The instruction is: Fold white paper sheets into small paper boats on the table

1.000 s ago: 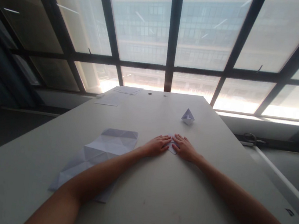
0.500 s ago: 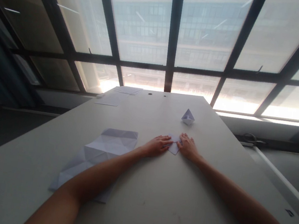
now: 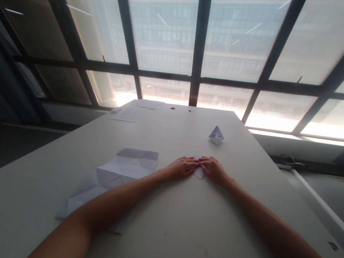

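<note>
A small folded white paper (image 3: 199,173) lies flat on the white table, partly covered by fingers. My left hand (image 3: 181,168) rests on its left side with the fingers stretched out flat. On its right side lies my right hand (image 3: 214,170), its fingers reaching over the paper and meeting the left fingertips. Behind them a folded paper boat (image 3: 216,135) stands on the table. A large creased white sheet (image 3: 128,163) lies at the left, partly hidden under my left forearm.
Flat white sheets (image 3: 126,113) lie at the table's far left. The table (image 3: 169,239) reaches toward large windows and has two small holes near its far edge. A white rail (image 3: 324,206) runs beyond its right edge.
My right hand has moved left over the small paper, bringing its fingers up to the left ones. My left hand has hardly moved.
</note>
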Tool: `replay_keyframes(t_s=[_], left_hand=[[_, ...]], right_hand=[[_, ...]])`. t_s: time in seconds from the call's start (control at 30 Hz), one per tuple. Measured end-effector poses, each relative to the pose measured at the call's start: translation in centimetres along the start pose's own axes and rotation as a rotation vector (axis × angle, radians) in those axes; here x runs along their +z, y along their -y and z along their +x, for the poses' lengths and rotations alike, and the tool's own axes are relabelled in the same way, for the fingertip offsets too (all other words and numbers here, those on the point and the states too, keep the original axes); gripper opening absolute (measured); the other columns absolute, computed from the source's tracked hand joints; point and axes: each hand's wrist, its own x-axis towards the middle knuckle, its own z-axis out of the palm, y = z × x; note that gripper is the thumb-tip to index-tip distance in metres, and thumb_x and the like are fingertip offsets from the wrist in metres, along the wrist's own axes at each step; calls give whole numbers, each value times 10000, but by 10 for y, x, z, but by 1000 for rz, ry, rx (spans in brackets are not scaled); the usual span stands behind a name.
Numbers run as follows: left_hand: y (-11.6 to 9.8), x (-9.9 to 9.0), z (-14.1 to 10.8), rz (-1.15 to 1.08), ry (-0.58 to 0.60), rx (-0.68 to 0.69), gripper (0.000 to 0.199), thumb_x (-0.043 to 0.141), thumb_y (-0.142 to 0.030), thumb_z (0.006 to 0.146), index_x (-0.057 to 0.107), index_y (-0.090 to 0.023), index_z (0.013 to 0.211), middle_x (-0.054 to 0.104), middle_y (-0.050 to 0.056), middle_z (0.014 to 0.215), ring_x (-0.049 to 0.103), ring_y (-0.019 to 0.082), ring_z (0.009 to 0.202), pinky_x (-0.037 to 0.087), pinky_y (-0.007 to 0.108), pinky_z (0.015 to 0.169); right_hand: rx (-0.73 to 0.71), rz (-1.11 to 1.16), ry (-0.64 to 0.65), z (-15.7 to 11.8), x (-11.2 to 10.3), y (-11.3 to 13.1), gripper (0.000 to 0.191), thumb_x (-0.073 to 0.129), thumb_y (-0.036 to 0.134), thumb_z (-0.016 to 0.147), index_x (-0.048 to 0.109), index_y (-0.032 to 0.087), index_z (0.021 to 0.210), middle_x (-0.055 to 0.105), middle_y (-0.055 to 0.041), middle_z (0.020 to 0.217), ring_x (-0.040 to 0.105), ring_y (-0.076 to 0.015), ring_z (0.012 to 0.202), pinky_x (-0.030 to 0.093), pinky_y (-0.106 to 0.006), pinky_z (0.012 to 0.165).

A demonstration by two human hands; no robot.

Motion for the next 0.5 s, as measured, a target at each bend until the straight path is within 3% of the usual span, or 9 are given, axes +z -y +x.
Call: replay_keyframes(t_s=[0.17,0.3,0.5], left_hand=[[2,2,-1,-13,0,-7,401,462,-325,1009,532,-320,1404,508,10,1479,424,194,1400,283,403,1188],[3,5,-1,-2,-4,-33,388,464,-337,1009,549,-312,1386,525,17,1464,429,193,1397,282,412,1190],[2,5,-1,10,-4,-42,372,461,-344,1011,565,-299,1365,524,18,1465,428,189,1398,278,408,1196]], right_hand=[[-68,-26,-82,1,-3,-3,229,566,232,926,787,250,982,750,-73,1088,652,-238,1093,452,-388,1015],[-98,-92,-65,0,-13,7,221,586,228,925,785,239,829,739,-66,949,633,-206,957,474,-334,918],[41,-271,-42,1,-15,19,315,564,250,941,721,198,673,680,-67,782,602,-178,824,445,-273,800]])
